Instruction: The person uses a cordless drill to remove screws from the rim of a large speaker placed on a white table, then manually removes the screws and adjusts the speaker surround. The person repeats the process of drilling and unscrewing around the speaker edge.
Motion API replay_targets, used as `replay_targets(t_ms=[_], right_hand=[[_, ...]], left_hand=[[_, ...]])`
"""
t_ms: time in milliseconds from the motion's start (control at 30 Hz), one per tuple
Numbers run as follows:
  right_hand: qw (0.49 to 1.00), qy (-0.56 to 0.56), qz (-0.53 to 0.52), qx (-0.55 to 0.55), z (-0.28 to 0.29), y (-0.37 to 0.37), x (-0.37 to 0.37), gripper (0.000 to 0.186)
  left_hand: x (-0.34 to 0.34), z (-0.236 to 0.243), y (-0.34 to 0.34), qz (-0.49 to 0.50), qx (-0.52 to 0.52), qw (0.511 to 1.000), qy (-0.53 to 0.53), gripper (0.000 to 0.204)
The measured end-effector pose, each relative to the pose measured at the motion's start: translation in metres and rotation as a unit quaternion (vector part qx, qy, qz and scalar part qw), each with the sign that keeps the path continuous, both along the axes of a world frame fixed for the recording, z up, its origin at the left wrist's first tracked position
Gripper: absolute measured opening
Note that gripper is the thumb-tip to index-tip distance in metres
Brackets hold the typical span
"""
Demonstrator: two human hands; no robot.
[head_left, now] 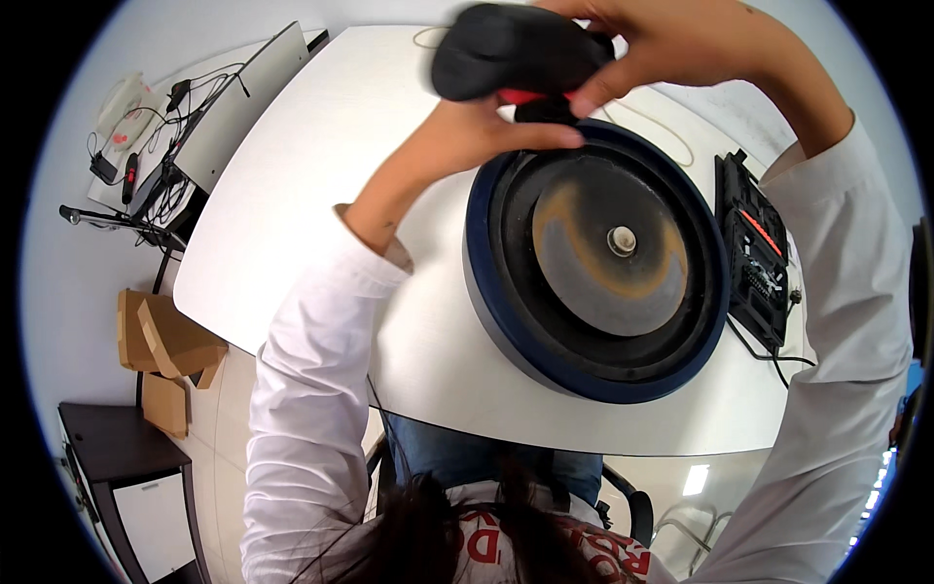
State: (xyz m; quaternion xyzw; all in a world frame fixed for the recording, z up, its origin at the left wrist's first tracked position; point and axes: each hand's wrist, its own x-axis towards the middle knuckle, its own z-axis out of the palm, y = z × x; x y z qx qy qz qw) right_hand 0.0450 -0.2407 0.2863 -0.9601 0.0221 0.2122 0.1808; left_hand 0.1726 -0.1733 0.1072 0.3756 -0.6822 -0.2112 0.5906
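Note:
My left hand and my right hand hold a black power tool with a red part, slightly blurred, above the far rim of a round machine. My left fingers are mostly hidden by the tool, with the thumb stretched along its lower part; my right thumb presses against its right side. The machine has a dark blue outer rim, a black recessed interior, a grey disc with a brownish rusty stain, and a pale central knob.
An open black tool case with a red strip lies right of the machine on the white table. Cables loop nearby. A side desk holds tangled cords and adapters at left, above cardboard and a dark cabinet.

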Motion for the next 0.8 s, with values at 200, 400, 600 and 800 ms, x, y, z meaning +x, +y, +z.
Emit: replay_targets(t_ms=[200, 400, 600, 800], right_hand=[[0.983, -0.176, 0.004, 0.046, -0.042, -0.05, -0.045, 0.051], [0.961, -0.272, -0.009, 0.05, -0.005, -0.035, -0.081, 0.028], [0.909, -0.302, -0.175, 0.228, -0.023, -0.001, -0.098, 0.038], [0.86, -0.361, -0.218, 0.287, -0.079, 0.065, -0.147, 0.037]], left_hand=[[0.036, -0.029, 0.006, -0.03, 0.156, 0.981, -0.114, 0.039], [0.005, -0.027, 0.005, -0.022, 0.096, 0.995, -0.018, 0.025], [-0.004, 0.005, 0.051, 0.108, 0.042, 0.972, -0.204, 0.018], [-0.022, 0.009, 0.135, 0.085, -0.029, 0.93, -0.356, 0.019]])
